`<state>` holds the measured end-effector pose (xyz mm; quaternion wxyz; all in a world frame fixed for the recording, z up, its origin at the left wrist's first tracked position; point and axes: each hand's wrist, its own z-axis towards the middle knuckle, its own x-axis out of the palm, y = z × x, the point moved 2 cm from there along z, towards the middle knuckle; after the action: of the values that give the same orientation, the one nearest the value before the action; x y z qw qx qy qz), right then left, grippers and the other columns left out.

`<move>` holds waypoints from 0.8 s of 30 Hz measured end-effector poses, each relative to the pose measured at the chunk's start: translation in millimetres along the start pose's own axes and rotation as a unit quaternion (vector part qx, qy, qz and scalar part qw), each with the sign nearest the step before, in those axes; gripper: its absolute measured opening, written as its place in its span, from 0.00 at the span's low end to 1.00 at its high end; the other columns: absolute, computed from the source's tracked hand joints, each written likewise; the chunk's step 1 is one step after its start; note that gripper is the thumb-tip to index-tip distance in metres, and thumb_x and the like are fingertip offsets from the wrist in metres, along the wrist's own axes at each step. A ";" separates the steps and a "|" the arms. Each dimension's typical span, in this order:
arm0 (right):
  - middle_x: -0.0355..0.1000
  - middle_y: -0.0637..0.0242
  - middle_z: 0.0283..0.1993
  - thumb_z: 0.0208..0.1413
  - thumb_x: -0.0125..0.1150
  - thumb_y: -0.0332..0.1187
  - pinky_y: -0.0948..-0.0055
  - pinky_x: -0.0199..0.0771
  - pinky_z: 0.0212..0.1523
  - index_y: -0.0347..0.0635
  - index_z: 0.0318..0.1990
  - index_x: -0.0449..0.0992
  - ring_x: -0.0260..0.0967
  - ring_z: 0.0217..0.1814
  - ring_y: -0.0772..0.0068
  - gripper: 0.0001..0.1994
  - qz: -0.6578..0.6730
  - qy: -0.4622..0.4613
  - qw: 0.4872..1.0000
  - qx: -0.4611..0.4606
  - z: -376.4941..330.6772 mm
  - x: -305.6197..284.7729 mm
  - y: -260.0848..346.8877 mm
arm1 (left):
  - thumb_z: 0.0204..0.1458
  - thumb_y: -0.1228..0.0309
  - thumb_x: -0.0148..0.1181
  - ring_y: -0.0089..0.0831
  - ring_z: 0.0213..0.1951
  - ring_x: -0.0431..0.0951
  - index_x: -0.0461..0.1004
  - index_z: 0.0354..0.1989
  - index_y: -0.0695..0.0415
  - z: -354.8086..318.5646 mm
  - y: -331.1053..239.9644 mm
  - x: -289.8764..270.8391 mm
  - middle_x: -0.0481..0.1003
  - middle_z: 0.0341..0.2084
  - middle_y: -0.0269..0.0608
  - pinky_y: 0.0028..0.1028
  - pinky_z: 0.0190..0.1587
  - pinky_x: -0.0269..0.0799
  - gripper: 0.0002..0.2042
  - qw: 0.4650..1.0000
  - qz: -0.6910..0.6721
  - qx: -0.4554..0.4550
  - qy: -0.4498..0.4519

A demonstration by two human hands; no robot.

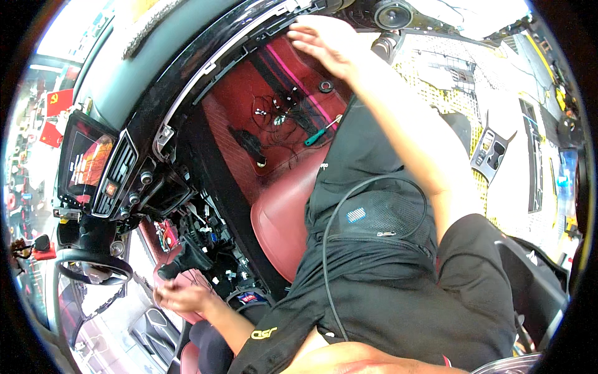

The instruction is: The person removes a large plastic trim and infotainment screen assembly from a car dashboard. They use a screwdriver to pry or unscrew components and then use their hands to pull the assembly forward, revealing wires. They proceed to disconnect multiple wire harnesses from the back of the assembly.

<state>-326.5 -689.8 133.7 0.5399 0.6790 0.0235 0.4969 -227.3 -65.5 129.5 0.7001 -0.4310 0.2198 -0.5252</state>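
My left hand (180, 297) is held over the middle of the car, near the black gear lever boot (190, 258), with its fingers loosely bent and nothing seen in them. My right hand (321, 45) is raised at the far end of the opened dashboard, its fingers stretched out toward the bare edge frame (218, 65). It looks empty; whether the fingertips touch the frame I cannot tell. On the red footwell mat (227, 93) lie tangled black wires (280, 118) with white plugs, a screwdriver (316, 137) with a teal handle, and a black ring (326, 86), perhaps tape.
The stripped centre console (215, 230) shows loose wiring and connectors. A lit screen (90, 159) and steering wheel (93, 268) are at left. A black cable (327, 262) runs across my lap. Beyond the open door with its speaker (392, 14) lies a cup-holder panel (493, 153).
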 end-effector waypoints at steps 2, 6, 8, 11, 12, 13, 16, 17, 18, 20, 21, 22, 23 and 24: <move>0.77 0.56 0.48 0.62 0.64 0.34 0.62 0.79 0.54 0.34 0.51 0.76 0.77 0.50 0.62 0.15 0.048 -0.026 0.998 0.011 5.9 29.0 -8.1 | 0.65 0.68 0.56 0.29 0.36 0.71 0.67 0.51 0.61 -49.7 -30.5 87.1 0.70 0.36 0.40 0.28 0.41 0.71 0.13 0.964 -0.161 -0.001 0.210; 0.79 0.66 0.43 0.61 0.63 0.32 0.72 0.80 0.44 0.37 0.50 0.78 0.77 0.43 0.74 0.13 -0.028 -0.050 0.998 0.015 -8.0 41.9 0.4 | 0.65 0.74 0.55 0.30 0.42 0.74 0.70 0.54 0.61 -143.4 -63.8 247.2 0.74 0.42 0.41 0.32 0.50 0.75 0.11 0.873 -0.285 -0.230 0.321; 0.78 0.63 0.48 0.61 0.64 0.31 0.69 0.79 0.49 0.37 0.54 0.76 0.77 0.47 0.71 0.15 -0.051 -0.068 0.996 0.025 -11.2 6.6 19.1 | 0.66 0.75 0.53 0.30 0.47 0.77 0.71 0.55 0.61 -180.2 -72.3 298.0 0.76 0.45 0.41 0.34 0.53 0.76 0.12 0.875 -0.172 -0.168 0.420; 0.78 0.63 0.53 0.60 0.64 0.32 0.68 0.77 0.54 0.39 0.55 0.78 0.76 0.51 0.71 0.16 -0.244 -0.127 0.961 0.004 -23.0 -81.4 54.5 | 0.64 0.72 0.59 0.31 0.55 0.77 0.72 0.58 0.63 -221.2 -47.9 353.9 0.77 0.53 0.42 0.32 0.60 0.71 0.16 0.773 -0.083 -0.147 0.612; 0.78 0.64 0.53 0.61 0.64 0.35 0.70 0.75 0.54 0.40 0.55 0.79 0.75 0.52 0.71 0.16 -0.340 -0.165 0.926 -0.004 -34.7 -115.8 71.2 | 0.63 0.70 0.61 0.30 0.55 0.77 0.74 0.56 0.62 -235.6 -29.4 372.2 0.78 0.52 0.41 0.31 0.59 0.71 0.15 0.734 -0.021 -0.109 0.670; 0.79 0.65 0.53 0.61 0.64 0.37 0.72 0.74 0.54 0.41 0.54 0.80 0.75 0.53 0.72 0.17 -0.427 -0.206 0.880 -0.008 -48.2 -148.3 91.6 | 0.63 0.67 0.62 0.32 0.54 0.79 0.77 0.53 0.61 -250.3 -4.1 390.5 0.80 0.50 0.43 0.31 0.57 0.72 0.14 0.701 0.038 -0.082 0.707; 0.80 0.56 0.53 0.64 0.62 0.42 0.71 0.70 0.60 0.33 0.56 0.78 0.75 0.56 0.67 0.21 -0.538 -0.228 0.812 -0.004 -97.0 -252.4 96.4 | 0.58 0.60 0.66 0.41 0.50 0.82 0.79 0.51 0.60 -285.3 133.9 399.5 0.82 0.46 0.49 0.34 0.55 0.75 0.19 0.618 0.267 -0.034 0.739; 0.79 0.54 0.55 0.64 0.61 0.41 0.69 0.71 0.59 0.34 0.56 0.78 0.75 0.56 0.66 0.21 -0.555 -0.259 0.789 0.055 -120.6 -276.9 95.3 | 0.56 0.58 0.67 0.44 0.50 0.82 0.80 0.51 0.60 -291.7 178.2 386.4 0.82 0.46 0.51 0.36 0.55 0.75 0.20 0.589 0.303 -0.061 0.747; 0.79 0.53 0.54 0.65 0.61 0.44 0.67 0.73 0.58 0.34 0.57 0.78 0.77 0.56 0.64 0.22 -0.592 -0.249 0.761 0.088 -140.8 -301.2 91.9 | 0.55 0.56 0.67 0.46 0.51 0.82 0.80 0.51 0.59 -291.6 223.9 368.8 0.82 0.46 0.53 0.37 0.56 0.75 0.21 0.546 0.359 -0.113 0.748; 0.80 0.48 0.50 0.63 0.61 0.47 0.61 0.74 0.58 0.35 0.54 0.79 0.78 0.54 0.50 0.23 -0.757 -0.252 0.594 0.105 -187.9 -349.6 96.3 | 0.51 0.56 0.70 0.47 0.51 0.81 0.81 0.52 0.57 -295.6 271.4 340.5 0.82 0.46 0.53 0.38 0.56 0.75 0.23 0.513 0.447 -0.094 0.726; 0.80 0.48 0.49 0.64 0.60 0.44 0.58 0.74 0.56 0.36 0.51 0.81 0.77 0.52 0.44 0.19 -0.810 -0.236 0.521 0.130 -199.7 -342.6 99.1 | 0.50 0.56 0.70 0.48 0.52 0.81 0.81 0.52 0.57 -293.1 293.2 319.2 0.82 0.46 0.53 0.38 0.56 0.75 0.23 0.504 0.474 -0.091 0.717; 0.80 0.49 0.47 0.63 0.61 0.41 0.56 0.74 0.55 0.38 0.49 0.81 0.77 0.51 0.44 0.16 -0.851 -0.202 0.482 0.043 -213.9 -350.1 100.4 | 0.50 0.56 0.70 0.47 0.54 0.80 0.81 0.53 0.56 -298.1 303.6 308.9 0.81 0.48 0.51 0.38 0.58 0.74 0.24 0.480 0.485 -0.118 0.721; 0.80 0.53 0.46 0.63 0.62 0.39 0.56 0.74 0.53 0.41 0.49 0.82 0.77 0.50 0.49 0.13 -0.881 -0.189 0.434 0.008 -219.3 -342.0 98.3 | 0.50 0.57 0.70 0.46 0.56 0.79 0.80 0.54 0.55 -301.5 311.4 299.8 0.80 0.51 0.50 0.38 0.60 0.73 0.24 0.456 0.499 -0.145 0.722; 0.81 0.57 0.46 0.62 0.62 0.39 0.58 0.74 0.53 0.43 0.47 0.82 0.77 0.50 0.52 0.12 -0.893 -0.166 0.417 -0.018 -226.6 -342.2 97.4 | 0.49 0.57 0.70 0.45 0.58 0.78 0.80 0.56 0.54 -305.4 315.1 293.9 0.79 0.54 0.49 0.38 0.62 0.71 0.25 0.432 0.509 -0.171 0.724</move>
<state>-707.2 -764.0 -32.2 0.6853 0.3351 0.5179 -0.3872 -184.2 -426.9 -253.3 0.3371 0.1863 0.9114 -0.1451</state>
